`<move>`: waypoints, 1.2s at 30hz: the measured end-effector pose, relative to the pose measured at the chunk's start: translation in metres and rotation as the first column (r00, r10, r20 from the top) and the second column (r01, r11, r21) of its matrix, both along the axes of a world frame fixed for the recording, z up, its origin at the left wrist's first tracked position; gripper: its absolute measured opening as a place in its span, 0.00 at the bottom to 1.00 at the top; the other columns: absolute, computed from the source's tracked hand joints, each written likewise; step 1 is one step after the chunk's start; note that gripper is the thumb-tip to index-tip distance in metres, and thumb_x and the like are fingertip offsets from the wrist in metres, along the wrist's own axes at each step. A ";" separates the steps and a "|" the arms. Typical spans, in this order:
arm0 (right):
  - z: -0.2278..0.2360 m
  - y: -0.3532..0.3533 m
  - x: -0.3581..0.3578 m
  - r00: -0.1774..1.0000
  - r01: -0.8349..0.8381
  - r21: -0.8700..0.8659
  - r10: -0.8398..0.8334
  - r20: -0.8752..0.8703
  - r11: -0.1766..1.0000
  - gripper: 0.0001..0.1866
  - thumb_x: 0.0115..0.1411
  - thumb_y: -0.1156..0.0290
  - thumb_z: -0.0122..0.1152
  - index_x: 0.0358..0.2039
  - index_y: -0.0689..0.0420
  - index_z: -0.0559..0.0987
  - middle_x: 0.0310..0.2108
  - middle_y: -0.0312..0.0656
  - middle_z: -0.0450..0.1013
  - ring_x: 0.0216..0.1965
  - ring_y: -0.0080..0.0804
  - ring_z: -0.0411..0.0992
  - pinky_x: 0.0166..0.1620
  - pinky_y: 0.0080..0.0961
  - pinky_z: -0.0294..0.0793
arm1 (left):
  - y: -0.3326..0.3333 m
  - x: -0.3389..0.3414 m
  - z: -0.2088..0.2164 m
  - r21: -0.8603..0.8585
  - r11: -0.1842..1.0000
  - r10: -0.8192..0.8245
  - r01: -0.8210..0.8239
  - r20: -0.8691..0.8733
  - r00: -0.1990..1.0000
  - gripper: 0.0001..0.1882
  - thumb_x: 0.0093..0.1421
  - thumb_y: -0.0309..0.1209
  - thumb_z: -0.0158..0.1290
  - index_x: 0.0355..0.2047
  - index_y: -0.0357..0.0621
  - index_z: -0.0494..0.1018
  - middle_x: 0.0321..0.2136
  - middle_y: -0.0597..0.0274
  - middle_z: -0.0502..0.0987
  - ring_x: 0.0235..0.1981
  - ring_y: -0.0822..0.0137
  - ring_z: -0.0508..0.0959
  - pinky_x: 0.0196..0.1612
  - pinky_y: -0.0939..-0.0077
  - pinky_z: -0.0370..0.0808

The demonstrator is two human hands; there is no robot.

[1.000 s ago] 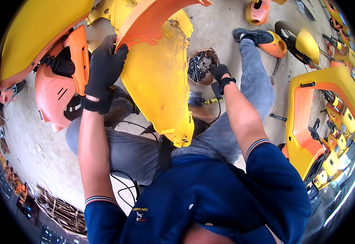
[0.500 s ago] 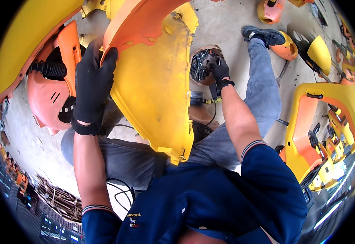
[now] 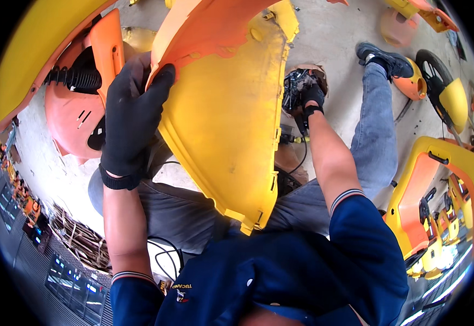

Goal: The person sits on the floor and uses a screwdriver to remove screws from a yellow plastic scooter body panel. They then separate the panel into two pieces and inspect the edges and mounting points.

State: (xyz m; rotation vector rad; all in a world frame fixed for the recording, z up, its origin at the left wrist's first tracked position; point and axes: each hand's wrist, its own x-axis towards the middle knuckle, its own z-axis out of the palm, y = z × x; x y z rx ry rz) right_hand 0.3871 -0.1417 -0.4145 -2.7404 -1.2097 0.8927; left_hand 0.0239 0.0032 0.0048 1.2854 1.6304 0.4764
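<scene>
A large plastic body panel (image 3: 220, 130), yellow with an orange curved upper part, stands upright in front of my body, its narrow lower end close to my shirt. My left hand (image 3: 133, 117), in a black glove, grips the panel's orange left edge between thumb and fingers. To the right of the panel, a round, torn-edged brown container (image 3: 324, 76) holds many small dark pieces (image 3: 293, 89), perhaps screws or clips. My right hand (image 3: 313, 96), also in a black glove, reaches down among them. Its fingertips are hidden in the pile.
An orange panel with a black spring-like boot (image 3: 79, 79) lies at the left. My outstretched leg (image 3: 375, 125) lies to the right of the container. Farther right are a yellow-orange frame (image 3: 427, 146) and a round orange shell (image 3: 411, 81). Black cables (image 3: 166, 258) run near my lap.
The whole view has shifted, so the panel and container appear farther right. My right hand has gone deeper into the small pieces. My left hand keeps its grip on the panel.
</scene>
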 end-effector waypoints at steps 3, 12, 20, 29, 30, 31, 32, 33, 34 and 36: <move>0.047 0.023 -0.024 0.995 -0.012 -0.257 -0.014 -0.099 0.966 0.24 0.64 0.58 0.53 0.59 0.52 0.73 0.57 0.43 0.72 0.58 0.39 0.70 0.58 0.31 0.70 | -0.001 -0.004 -0.002 0.052 0.998 -0.036 0.026 0.201 0.979 0.24 0.62 0.25 0.56 0.58 0.37 0.67 0.47 0.66 0.76 0.44 0.78 0.72 0.50 0.81 0.69; -0.012 0.005 -0.005 0.976 -0.204 -0.285 0.216 0.012 0.937 0.17 0.51 0.62 0.66 0.39 0.56 0.84 0.43 0.52 0.78 0.48 0.50 0.76 0.50 0.40 0.76 | -0.001 -0.018 -0.005 0.019 0.987 -0.161 0.162 0.249 0.955 0.33 0.57 0.19 0.54 0.65 0.38 0.61 0.52 0.62 0.72 0.53 0.74 0.71 0.57 0.79 0.67; 0.007 0.008 -0.008 0.980 -0.197 -0.243 0.199 -0.017 0.950 0.18 0.49 0.62 0.67 0.39 0.57 0.84 0.42 0.54 0.78 0.47 0.50 0.76 0.50 0.40 0.76 | -0.004 -0.018 -0.005 0.017 0.990 -0.142 0.142 0.228 0.963 0.32 0.58 0.21 0.54 0.64 0.37 0.62 0.49 0.63 0.73 0.47 0.76 0.72 0.53 0.80 0.69; 0.076 0.023 -0.010 0.995 -0.100 -0.190 0.096 -0.032 0.977 0.17 0.52 0.61 0.64 0.39 0.57 0.84 0.43 0.57 0.77 0.48 0.55 0.75 0.50 0.44 0.75 | -0.006 -0.028 0.004 -0.048 0.957 -0.276 0.286 0.148 0.950 0.31 0.57 0.26 0.55 0.62 0.38 0.64 0.38 0.68 0.74 0.35 0.78 0.70 0.38 0.81 0.69; 0.081 0.022 -0.009 0.997 -0.081 -0.151 0.079 -0.020 0.985 0.16 0.52 0.61 0.63 0.38 0.57 0.84 0.42 0.57 0.77 0.47 0.55 0.75 0.50 0.45 0.75 | -0.008 -0.028 0.004 -0.024 0.960 -0.270 0.279 0.186 0.945 0.31 0.57 0.27 0.56 0.62 0.37 0.64 0.37 0.68 0.74 0.34 0.78 0.70 0.38 0.81 0.69; 0.088 0.020 -0.008 0.998 -0.062 -0.112 0.062 -0.010 0.992 0.16 0.53 0.61 0.63 0.38 0.57 0.84 0.42 0.58 0.77 0.47 0.56 0.75 0.49 0.45 0.75 | -0.010 -0.027 0.004 0.001 0.963 -0.264 0.271 0.223 0.938 0.31 0.56 0.27 0.56 0.61 0.37 0.64 0.37 0.68 0.74 0.34 0.78 0.69 0.38 0.80 0.69; 0.094 0.018 -0.007 0.999 -0.044 -0.072 0.044 -0.001 0.996 0.16 0.53 0.61 0.62 0.37 0.57 0.84 0.41 0.58 0.77 0.46 0.56 0.75 0.49 0.46 0.75 | -0.011 -0.027 0.005 0.025 0.965 -0.260 0.262 0.259 0.930 0.31 0.56 0.27 0.56 0.61 0.37 0.64 0.37 0.69 0.74 0.33 0.78 0.69 0.37 0.80 0.69; 0.093 0.020 -0.007 0.998 -0.006 0.030 0.004 0.058 1.000 0.15 0.54 0.61 0.59 0.35 0.58 0.84 0.38 0.58 0.78 0.44 0.57 0.76 0.47 0.47 0.75 | -0.009 -0.028 0.006 -0.002 0.956 -0.284 0.294 0.253 0.925 0.31 0.57 0.27 0.56 0.61 0.36 0.64 0.39 0.67 0.74 0.36 0.77 0.70 0.41 0.80 0.69; 0.095 0.022 -0.001 0.999 0.010 0.020 -0.011 0.034 1.000 0.15 0.54 0.61 0.59 0.35 0.59 0.84 0.37 0.58 0.78 0.43 0.58 0.76 0.47 0.47 0.75 | -0.006 -0.031 0.008 -0.029 0.945 -0.309 0.326 0.246 0.919 0.30 0.58 0.27 0.56 0.61 0.36 0.64 0.42 0.65 0.75 0.40 0.77 0.71 0.44 0.80 0.70; 0.109 0.029 0.005 0.999 0.035 -0.002 -0.035 -0.019 0.999 0.16 0.54 0.61 0.57 0.34 0.60 0.84 0.35 0.58 0.78 0.42 0.58 0.76 0.47 0.47 0.75 | -0.005 -0.033 0.007 -0.019 0.939 -0.326 0.342 0.258 0.909 0.29 0.58 0.28 0.56 0.60 0.35 0.65 0.42 0.65 0.75 0.40 0.77 0.71 0.44 0.80 0.70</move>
